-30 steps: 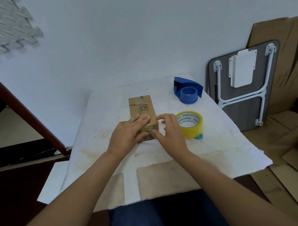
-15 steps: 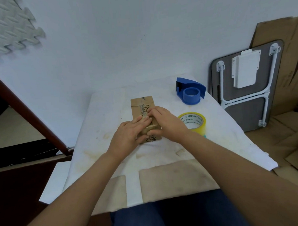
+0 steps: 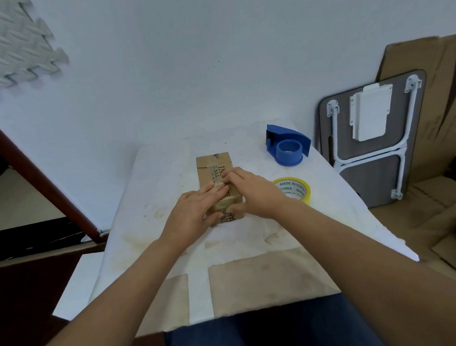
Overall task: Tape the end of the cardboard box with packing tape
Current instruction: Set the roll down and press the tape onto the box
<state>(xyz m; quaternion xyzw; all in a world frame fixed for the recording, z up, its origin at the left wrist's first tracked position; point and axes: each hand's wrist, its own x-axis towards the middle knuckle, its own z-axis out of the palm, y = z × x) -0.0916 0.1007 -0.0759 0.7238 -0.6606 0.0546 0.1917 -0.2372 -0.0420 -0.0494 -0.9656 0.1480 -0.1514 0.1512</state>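
Both hands lie flat on the cardboard box [image 3: 214,170], not closed around anything. The left hand [image 3: 194,213] has its fingers stretched and together, palm down on the near left part of the box top, w/ fingertips reaching to the middle line. The right hand [image 3: 254,195] comes from the right side, fingers bent a little and pressing on the top near the middle; its thumb goes down on the near end face. The fingertips of the two hands nearly meet over a strip of clear tape [image 3: 224,199] that runs along the top and over the near end.

The box is long and narrow, lying approx. in the centre of the table [image 3: 156,228], which has a stained white paper cover. Black letters show on the near end, partly hidden by the hands.

Just beside the right wrist, on the right, is a yellow packing tape roll [image 3: 297,190], lying flat, partly covered by the hand. Farther back stands a blue tape dispenser [image 3: 287,146], apart from the box. On the floor at right a folded small table [image 3: 371,140] leans on the wall, w/ cardboard sheets [image 3: 432,90] behind it.
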